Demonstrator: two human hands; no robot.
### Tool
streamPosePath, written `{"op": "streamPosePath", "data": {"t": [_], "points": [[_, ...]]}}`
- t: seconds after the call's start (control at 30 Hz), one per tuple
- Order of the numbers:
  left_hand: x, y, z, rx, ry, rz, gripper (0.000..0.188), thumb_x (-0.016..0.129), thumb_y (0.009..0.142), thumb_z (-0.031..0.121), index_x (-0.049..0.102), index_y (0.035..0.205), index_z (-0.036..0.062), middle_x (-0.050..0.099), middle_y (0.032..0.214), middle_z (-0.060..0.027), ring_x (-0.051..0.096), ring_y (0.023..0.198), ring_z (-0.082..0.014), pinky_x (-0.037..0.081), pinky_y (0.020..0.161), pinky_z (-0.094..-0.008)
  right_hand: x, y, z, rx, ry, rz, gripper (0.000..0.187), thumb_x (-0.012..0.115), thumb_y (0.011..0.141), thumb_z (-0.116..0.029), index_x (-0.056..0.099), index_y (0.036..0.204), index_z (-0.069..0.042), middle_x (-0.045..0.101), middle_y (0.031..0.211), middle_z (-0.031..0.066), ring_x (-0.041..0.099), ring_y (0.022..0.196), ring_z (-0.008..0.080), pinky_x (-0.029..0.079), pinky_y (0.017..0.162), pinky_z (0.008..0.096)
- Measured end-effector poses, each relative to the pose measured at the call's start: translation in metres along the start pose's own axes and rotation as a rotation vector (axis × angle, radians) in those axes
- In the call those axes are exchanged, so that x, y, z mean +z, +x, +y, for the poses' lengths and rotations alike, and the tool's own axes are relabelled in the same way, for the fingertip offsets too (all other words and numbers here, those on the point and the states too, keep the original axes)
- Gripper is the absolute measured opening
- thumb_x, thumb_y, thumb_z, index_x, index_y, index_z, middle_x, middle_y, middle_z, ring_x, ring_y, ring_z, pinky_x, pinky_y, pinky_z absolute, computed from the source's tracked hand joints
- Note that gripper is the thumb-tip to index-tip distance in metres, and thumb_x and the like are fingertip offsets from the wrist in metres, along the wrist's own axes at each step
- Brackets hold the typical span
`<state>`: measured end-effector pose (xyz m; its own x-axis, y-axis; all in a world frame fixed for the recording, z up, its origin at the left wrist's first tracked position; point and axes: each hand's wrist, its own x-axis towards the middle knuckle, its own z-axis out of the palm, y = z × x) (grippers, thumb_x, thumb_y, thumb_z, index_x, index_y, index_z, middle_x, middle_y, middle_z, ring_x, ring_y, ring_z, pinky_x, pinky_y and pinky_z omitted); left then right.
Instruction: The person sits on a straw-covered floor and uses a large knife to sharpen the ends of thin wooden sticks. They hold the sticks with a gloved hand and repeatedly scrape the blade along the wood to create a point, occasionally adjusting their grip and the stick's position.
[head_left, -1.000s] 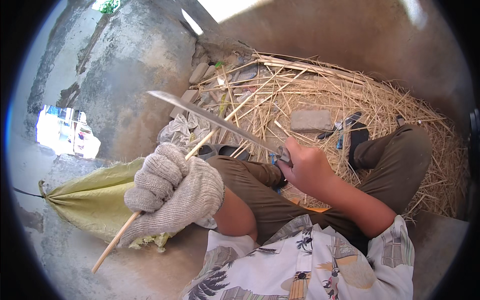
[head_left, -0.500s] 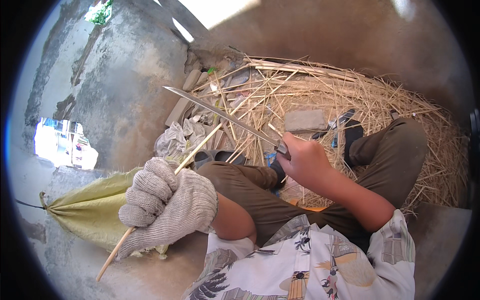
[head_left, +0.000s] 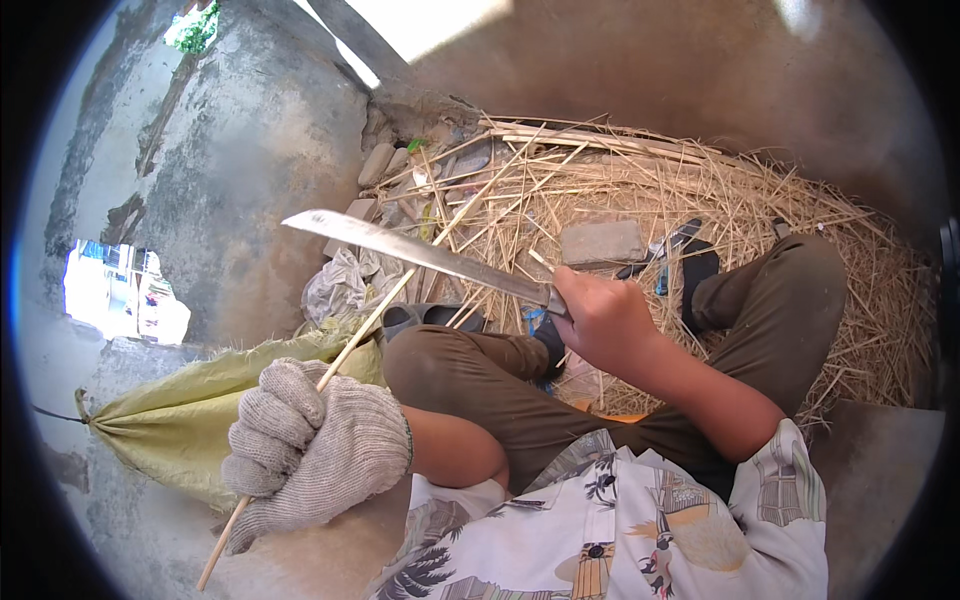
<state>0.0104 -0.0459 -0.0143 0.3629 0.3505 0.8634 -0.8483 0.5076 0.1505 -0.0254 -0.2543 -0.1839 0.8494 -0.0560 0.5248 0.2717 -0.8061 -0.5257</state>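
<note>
My left hand (head_left: 320,450), in a knitted off-white glove, is closed in a fist around a long, thin pale wooden stick (head_left: 365,330). The stick runs diagonally, its lower end poking out below the glove and its far end reaching over the scattered strips. In my bare right hand (head_left: 605,318) is the handle of a long machete (head_left: 415,253), its blade pointing left with the broad face showing. The blade crosses in front of the stick above the glove; whether they touch I cannot tell.
Straw-like strips and shavings (head_left: 780,210) cover the ground ahead, around a brick (head_left: 603,243) and a dark-handled tool (head_left: 668,246) by my foot. A yellow sack (head_left: 180,425) lies left, near dark slippers (head_left: 438,316) and a whitish crumpled bag (head_left: 338,286). Concrete walls (head_left: 260,160) enclose the corner.
The machete has turned to show more of its flat face, and its tip has dropped and moved left. My left hand has shifted slightly down and left with the stick.
</note>
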Motion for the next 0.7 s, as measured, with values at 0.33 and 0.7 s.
{"op": "streamPosePath", "data": {"t": [0.33,0.7], "points": [[-0.015,0.01,0.024,-0.016,-0.095,-0.039,0.063,0.053,0.098,0.07,0.036,0.061,0.0224,0.03,0.06,0.0074,0.028,0.054,-0.0099,0.023,0.052,-0.0299,0.013,0.004,0.021,0.082,-0.011,0.054,0.03,0.079,0.077,-0.013,0.057,0.097,-0.006,0.066,0.075,0.0127,0.069,0.066,0.0346,0.053,0.055,0.0439],[-0.024,0.021,0.035,0.016,0.0,-0.094,0.056,0.051,0.104,0.057,0.032,0.063,0.0242,0.029,0.057,0.0095,0.029,0.05,-0.0063,0.024,0.048,-0.0246,0.021,0.011,0.057,0.265,-0.08,0.057,0.022,0.075,0.084,-0.017,0.06,0.096,-0.007,0.067,0.071,0.0163,0.068,0.064,0.0372,0.054,0.056,0.0476]]}}
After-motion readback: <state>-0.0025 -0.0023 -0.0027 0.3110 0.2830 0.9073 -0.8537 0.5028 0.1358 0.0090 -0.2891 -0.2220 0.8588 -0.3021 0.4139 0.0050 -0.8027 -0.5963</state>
